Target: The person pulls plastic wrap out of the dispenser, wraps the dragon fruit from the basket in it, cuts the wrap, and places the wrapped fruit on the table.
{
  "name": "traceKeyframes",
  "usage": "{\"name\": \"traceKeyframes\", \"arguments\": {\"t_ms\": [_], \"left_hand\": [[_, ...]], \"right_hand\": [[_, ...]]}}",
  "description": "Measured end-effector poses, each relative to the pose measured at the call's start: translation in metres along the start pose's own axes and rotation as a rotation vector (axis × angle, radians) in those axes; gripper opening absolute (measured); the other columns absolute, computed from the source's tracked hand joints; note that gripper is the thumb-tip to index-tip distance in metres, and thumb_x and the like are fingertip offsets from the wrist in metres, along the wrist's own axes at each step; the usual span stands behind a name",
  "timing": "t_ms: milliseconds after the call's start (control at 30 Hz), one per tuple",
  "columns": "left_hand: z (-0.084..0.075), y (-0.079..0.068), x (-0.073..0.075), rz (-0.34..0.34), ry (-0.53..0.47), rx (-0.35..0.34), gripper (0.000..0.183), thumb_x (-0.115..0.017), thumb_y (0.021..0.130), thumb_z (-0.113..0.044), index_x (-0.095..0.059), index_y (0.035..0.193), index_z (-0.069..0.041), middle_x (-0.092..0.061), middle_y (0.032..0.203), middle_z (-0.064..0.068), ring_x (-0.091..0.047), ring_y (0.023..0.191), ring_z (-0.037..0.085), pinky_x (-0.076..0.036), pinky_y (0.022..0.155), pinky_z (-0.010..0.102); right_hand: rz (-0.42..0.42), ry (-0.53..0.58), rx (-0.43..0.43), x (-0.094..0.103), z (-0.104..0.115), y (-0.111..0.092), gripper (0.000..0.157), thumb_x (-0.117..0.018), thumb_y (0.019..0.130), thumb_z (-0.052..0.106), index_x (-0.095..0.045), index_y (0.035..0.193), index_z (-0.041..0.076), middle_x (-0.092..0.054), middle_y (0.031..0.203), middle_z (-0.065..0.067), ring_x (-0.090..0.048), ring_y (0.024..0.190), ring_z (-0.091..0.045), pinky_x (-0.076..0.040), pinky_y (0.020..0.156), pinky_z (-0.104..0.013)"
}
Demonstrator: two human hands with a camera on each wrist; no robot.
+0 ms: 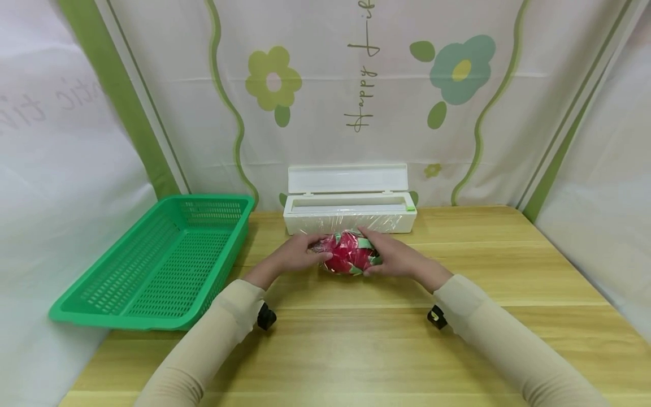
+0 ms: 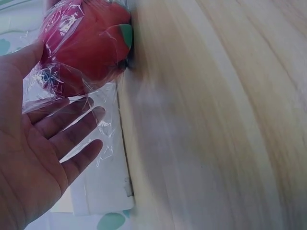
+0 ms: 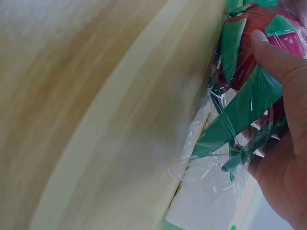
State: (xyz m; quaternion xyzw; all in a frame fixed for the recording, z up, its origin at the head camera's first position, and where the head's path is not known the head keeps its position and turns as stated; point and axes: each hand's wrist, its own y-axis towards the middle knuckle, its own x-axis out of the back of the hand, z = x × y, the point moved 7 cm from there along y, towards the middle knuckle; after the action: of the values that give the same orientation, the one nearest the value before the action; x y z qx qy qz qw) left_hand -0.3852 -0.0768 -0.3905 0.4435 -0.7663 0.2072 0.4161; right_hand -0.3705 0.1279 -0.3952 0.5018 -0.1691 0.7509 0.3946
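Observation:
A red dragon fruit [image 1: 348, 252] with green scales, wrapped in clear cling film, is held between both hands just in front of a white cling film box [image 1: 351, 221]. My left hand [image 1: 297, 252] holds its left end, thumb on the near side; in the left wrist view the other fingers are spread beside the loose film. My right hand [image 1: 399, 257] grips the green-scaled end, thumb [image 3: 271, 52] on the fruit and fingers partly hidden behind. The box's lid [image 1: 348, 178] stands raised, and film hangs over its front.
A green plastic basket [image 1: 203, 294] with perforated sides stands on the left of the wooden table [image 1: 356, 350]. Patterned cloth [image 1: 325, 141] hangs behind the table and along both sides.

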Motion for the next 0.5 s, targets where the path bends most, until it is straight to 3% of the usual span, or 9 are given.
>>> {"name": "traceKeyframes", "arguments": {"t_ms": [300,500], "left_hand": [[-0.002,-0.002,0.001,0.002,0.013,-0.019,0.069,-0.068,0.086,-0.053,-0.053,0.141,-0.014,-0.06,0.13,0.007,-0.055,0.118,0.023,-0.044,0.099,0.04],[-0.006,-0.003,0.011,0.001,-0.056,-0.052,0.068,-0.067,0.089,-0.045,-0.05,0.14,-0.004,-0.062,0.124,0.01,-0.057,0.115,0.025,-0.045,0.098,0.043]], "right_hand": [[-0.006,-0.013,0.007,0.003,0.002,-0.003,0.108,-0.084,0.076,0.032,-0.016,0.154,0.004,-0.033,0.151,-0.019,-0.035,0.136,-0.036,-0.03,0.11,-0.049],[-0.035,-0.037,-0.023,0.016,-0.001,-0.01,0.108,-0.084,0.075,0.037,-0.018,0.154,0.005,-0.031,0.153,-0.018,-0.034,0.137,-0.035,-0.03,0.109,-0.049]]}}
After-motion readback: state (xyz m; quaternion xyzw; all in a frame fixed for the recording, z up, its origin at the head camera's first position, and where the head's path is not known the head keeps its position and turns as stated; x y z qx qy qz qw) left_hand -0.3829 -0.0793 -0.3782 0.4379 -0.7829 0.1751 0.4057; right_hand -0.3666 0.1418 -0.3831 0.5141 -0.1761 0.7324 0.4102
